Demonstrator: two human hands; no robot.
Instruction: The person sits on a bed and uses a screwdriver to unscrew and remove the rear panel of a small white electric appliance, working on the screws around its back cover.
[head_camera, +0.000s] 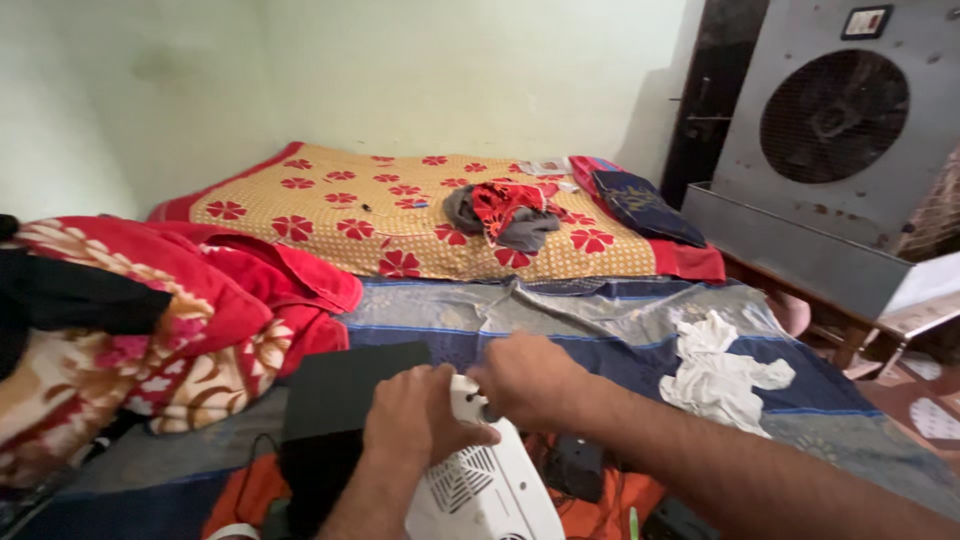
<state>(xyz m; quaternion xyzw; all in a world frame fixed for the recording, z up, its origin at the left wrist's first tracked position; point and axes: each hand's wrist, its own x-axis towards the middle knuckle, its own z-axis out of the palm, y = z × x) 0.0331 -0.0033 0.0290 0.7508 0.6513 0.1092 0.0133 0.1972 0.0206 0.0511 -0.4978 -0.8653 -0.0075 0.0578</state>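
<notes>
My left hand (412, 418) grips the top of a white plastic appliance (480, 490) with a vented grille, low in the middle of the view. Fingers of my right hand (528, 382) close on the same white appliance from the right, near its upper end. A black flat box (340, 400) lies just left of my left hand. Under the appliance is orange cloth (600, 505) with a small black object (575, 465) on it.
A bed with a yellow floral sheet (330, 205) holds a grey and red clothes heap (505, 215) and a dark pillow (640, 205). A red floral blanket pile (160, 320) sits left, a white rag (715, 375) right. A grey air cooler (830, 140) stands at right.
</notes>
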